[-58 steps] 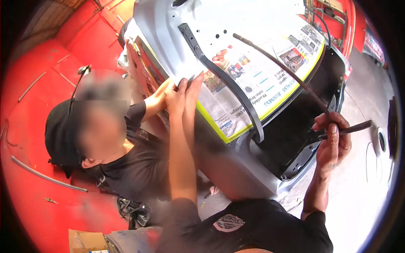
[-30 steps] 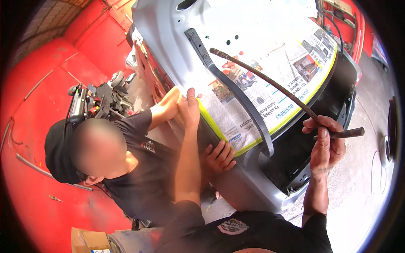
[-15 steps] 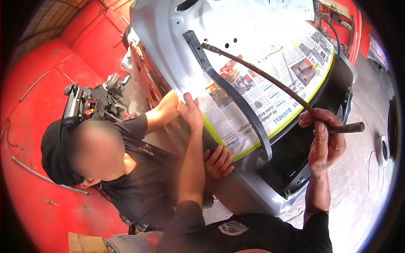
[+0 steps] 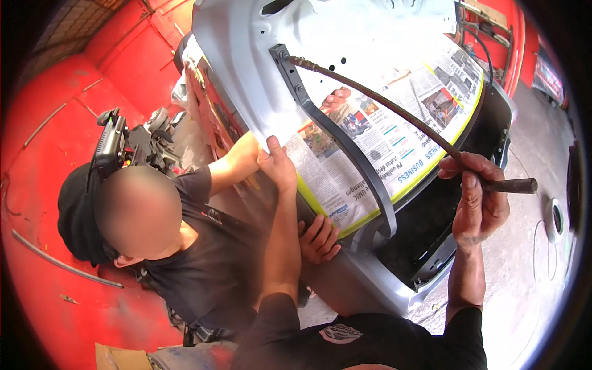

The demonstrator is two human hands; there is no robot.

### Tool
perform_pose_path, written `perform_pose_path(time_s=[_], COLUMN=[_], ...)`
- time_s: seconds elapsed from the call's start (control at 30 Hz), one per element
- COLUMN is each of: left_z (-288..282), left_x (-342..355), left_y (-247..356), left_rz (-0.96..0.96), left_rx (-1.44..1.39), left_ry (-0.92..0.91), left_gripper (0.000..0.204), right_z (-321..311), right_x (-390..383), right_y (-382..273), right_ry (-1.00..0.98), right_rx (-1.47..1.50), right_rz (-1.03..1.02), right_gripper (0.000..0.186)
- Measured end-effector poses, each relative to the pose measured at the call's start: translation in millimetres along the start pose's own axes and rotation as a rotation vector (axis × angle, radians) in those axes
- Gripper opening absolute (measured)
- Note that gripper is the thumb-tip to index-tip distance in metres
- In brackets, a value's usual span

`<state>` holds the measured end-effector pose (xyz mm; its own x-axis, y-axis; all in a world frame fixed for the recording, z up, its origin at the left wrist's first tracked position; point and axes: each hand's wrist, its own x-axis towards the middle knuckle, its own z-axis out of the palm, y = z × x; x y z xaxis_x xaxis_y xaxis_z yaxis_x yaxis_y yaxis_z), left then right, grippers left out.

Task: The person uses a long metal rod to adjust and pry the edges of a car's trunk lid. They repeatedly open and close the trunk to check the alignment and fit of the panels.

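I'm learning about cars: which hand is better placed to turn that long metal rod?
Probably the right hand. It grips the rod near one end, while the far tip is close to the upper bolt on the dark curved bar. The left hand is off the rod, at the silver panel's edge.

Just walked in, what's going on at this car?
The wearer's right hand grips a long dark rod by its crosspiece end; the tip is at the upper end of a dark curved bar, though contact is unclear. The left hand is at the edge of the silver panel. A co-worker's hand rests on the bodywork beside the taped newspaper.
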<state>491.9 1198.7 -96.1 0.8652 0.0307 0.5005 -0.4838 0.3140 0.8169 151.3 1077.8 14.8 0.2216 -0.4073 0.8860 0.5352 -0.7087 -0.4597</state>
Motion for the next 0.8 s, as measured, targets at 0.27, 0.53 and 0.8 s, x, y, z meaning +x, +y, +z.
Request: perform_pose_path(time_s=[0.27,0.53,0.8], left_z=[3.1,7.4,7.0], left_x=[2.2,1.8,4.1], left_y=[-5.0,-6.1,-9.1], left_rz=[0.050,0.110,0.137], left_rx=[-0.030,-0.032,-0.101], left_ry=[0.050,0.089,0.062], left_gripper=[0.048,0.048,0.046], right_z=[-4.0,-4.4,2.3], right_x=[-1.3,6.0,17.8], right_y=[-4.4,-6.5,-7.7], right_ry=[-0.018,-0.026,-0.034], right_rx=[-0.016,-0.056,-0.059], right_rz=[-0.006,-0.009,-0.011], right_gripper=[0.023,0.022,0.022])
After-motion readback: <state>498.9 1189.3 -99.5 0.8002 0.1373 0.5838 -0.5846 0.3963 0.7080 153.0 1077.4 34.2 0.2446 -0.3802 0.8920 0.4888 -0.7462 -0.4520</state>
